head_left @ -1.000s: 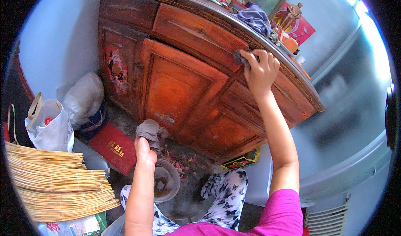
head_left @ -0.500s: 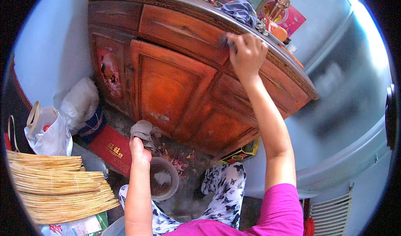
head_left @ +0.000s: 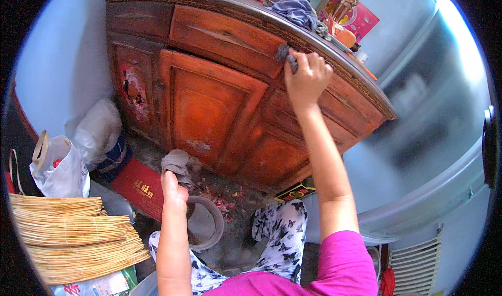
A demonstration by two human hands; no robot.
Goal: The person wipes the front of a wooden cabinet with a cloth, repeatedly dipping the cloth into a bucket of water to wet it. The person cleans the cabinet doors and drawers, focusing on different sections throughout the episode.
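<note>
A person in a magenta top and white trousers with a dark butterfly print works with both bare hands before a red-brown wooden cabinet. At lower left of the frame lie stacked bundles of thin yellow slats. Just right of the left forearm, a round tub stands on the floor. Left of center, the left hand closes its grip on a crumpled gray cloth, held in front of the cabinet doors. A red box and a white bag sit farther left; a black-and-yellow box rests beneath the cabinet's lower edge, right of center. Above center, the right hand pinches a dark gray scrubbing pad between thumb and fingers, at the right end of a long upper drawer. Atop the cabinet, along the upper edge of the frame, lie a bunched blue-gray cloth and, at upper right, a bronze-colored figurine before a pink sheet.
</note>
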